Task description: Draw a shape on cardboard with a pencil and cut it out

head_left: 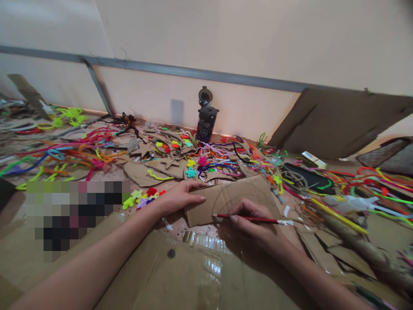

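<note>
The left hand (182, 198) holds the cardboard piece (222, 193) at its upper left, thumb lying on the face, while the right hand's grip is narrow, pinched on a red pencil (266, 221) whose point meets the board near its lower edge. The piece sits in front of the person, just above the larger cardboard sheet (155, 267) under the forearms. If the left thumb eases off, the board could swivel and spoil the curve; leaning hard might let the lead skid on a corrugated ridge or snap. The board looks stiff and matt, roughly oblong, marked with faint, sweeping arcs. Shiny clear tape (206, 241) crosses the sheet. Fuzzy, bendy pipe cleaners (222, 165) tangle beyond, near small bright flower shapes (132, 200) and a dark, upright bottle (206, 122), its lid flipped up.
</note>
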Tool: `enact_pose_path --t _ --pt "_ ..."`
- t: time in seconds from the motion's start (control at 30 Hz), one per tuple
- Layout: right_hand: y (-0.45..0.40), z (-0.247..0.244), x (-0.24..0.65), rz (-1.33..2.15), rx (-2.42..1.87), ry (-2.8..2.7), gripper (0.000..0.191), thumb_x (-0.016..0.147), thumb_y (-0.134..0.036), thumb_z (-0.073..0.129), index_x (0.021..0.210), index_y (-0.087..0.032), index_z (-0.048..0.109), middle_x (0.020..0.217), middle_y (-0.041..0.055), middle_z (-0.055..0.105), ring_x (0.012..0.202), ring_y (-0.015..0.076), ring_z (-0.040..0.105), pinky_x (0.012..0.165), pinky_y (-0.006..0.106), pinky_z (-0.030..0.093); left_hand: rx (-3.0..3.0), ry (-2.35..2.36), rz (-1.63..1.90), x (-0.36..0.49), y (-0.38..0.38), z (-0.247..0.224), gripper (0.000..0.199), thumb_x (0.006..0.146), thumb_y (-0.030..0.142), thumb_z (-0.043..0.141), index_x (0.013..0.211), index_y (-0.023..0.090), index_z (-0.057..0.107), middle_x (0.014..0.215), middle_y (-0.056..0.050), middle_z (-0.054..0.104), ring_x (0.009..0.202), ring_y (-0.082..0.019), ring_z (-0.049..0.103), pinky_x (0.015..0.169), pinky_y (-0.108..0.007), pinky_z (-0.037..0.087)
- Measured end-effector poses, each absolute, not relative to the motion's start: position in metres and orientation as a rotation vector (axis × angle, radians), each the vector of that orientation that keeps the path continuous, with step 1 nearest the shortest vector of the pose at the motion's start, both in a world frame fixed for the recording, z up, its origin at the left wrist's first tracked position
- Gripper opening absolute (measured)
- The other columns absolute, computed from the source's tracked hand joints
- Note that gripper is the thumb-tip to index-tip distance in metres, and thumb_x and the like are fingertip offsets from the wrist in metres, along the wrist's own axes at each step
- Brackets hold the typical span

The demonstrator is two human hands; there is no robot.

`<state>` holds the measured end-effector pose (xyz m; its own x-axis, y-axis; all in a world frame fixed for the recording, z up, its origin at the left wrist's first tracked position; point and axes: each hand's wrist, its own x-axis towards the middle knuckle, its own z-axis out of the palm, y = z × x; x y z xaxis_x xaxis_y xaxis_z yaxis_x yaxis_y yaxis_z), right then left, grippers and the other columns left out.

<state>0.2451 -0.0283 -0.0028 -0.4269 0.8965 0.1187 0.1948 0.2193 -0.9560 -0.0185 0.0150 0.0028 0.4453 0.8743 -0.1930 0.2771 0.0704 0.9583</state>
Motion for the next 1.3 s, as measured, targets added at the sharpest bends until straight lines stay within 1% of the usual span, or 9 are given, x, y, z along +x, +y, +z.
enact_pose_path --t 0.1,0.23,0.37,0.6,0.83,1.0,1.13,1.3 --pt "-0.0278 -0.0016 0.2455 1.241 -1.009 -1.835 0.016 0.086 -0.032 0.067 0.076 -0.019 0.065 0.069 0.0006 0.066 0.064 0.0151 0.056 0.058 0.025 0.040 1.491 1.071 0.615 -0.0179 0.0147 0.0043 0.058 0.080 0.032 0.074 0.136 0.021 0.065 0.135 -0.007 0.069 0.122 -0.028 0.064 0.102 -0.037 0.049" --pt "-0.0282 -0.0012 0.2466 1.224 -1.031 -1.838 0.015 0.087 -0.031 0.066 0.078 -0.019 0.065 0.071 0.0006 0.065 0.066 0.0150 0.055 0.058 0.025 0.039 1.476 1.072 0.620 -0.0170 0.0142 0.0052 0.056 0.081 0.031 0.073 0.135 0.020 0.065 0.135 -0.007 0.069 0.121 -0.028 0.064 0.099 -0.035 0.049" --pt "-0.0277 -0.0020 0.2475 1.203 -1.012 -1.881 0.015 0.086 -0.030 0.065 0.076 -0.020 0.063 0.069 -0.0004 0.063 0.064 0.0142 0.053 0.056 0.025 0.036 1.472 1.088 0.624 -0.0164 0.0139 0.0054 0.054 0.080 0.029 0.074 0.133 0.020 0.067 0.133 -0.007 0.071 0.120 -0.027 0.065 0.099 -0.035 0.049" --pt "-0.0277 -0.0021 0.2477 1.203 -1.046 -1.839 0.017 0.087 -0.033 0.064 0.077 -0.020 0.064 0.067 -0.0007 0.063 0.061 0.0138 0.052 0.054 0.025 0.036 1.399 1.073 0.636 -0.0168 0.0138 0.0021 0.055 0.079 0.031 0.075 0.133 0.022 0.067 0.131 -0.007 0.072 0.115 -0.026 0.067 0.096 -0.034 0.051" --pt "-0.0274 -0.0026 0.2498 1.164 -1.069 -1.848 0.017 0.086 -0.033 0.064 0.077 -0.019 0.065 0.068 0.0002 0.063 0.062 0.0146 0.053 0.055 0.025 0.038 1.473 1.092 0.626 -0.0178 0.0149 0.0030 0.056 0.080 0.031 0.074 0.134 0.020 0.067 0.133 -0.009 0.071 0.119 -0.028 0.065 0.100 -0.037 0.050" --pt "-0.0267 -0.0035 0.2507 1.068 -1.076 -1.837 0.014 0.085 -0.030 0.064 0.075 -0.020 0.064 0.068 0.0000 0.063 0.063 0.0149 0.053 0.056 0.025 0.039 1.493 1.114 0.628 -0.0175 0.0150 0.0031 0.055 0.080 0.033 0.075 0.133 0.022 0.068 0.133 -0.008 0.071 0.119 -0.028 0.065 0.102 -0.038 0.048" --pt "-0.0272 -0.0026 0.2507 1.121 -1.049 -1.845 0.014 0.087 -0.030 0.063 0.077 -0.020 0.064 0.069 -0.0003 0.063 0.062 0.0147 0.053 0.055 0.025 0.038 1.489 1.098 0.638 -0.0176 0.0146 0.0036 0.054 0.080 0.032 0.074 0.133 0.022 0.068 0.133 -0.007 0.071 0.120 -0.028 0.065 0.103 -0.037 0.048" --pt "-0.0285 -0.0014 0.2505 1.092 -1.066 -1.854 0.016 0.087 -0.031 0.063 0.076 -0.020 0.064 0.068 0.0000 0.064 0.063 0.0151 0.055 0.055 0.025 0.038 1.495 1.118 0.619 -0.0177 0.0137 0.0061 0.054 0.079 0.031 0.074 0.133 0.022 0.068 0.134 -0.007 0.070 0.121 -0.028 0.065 0.102 -0.037 0.048"
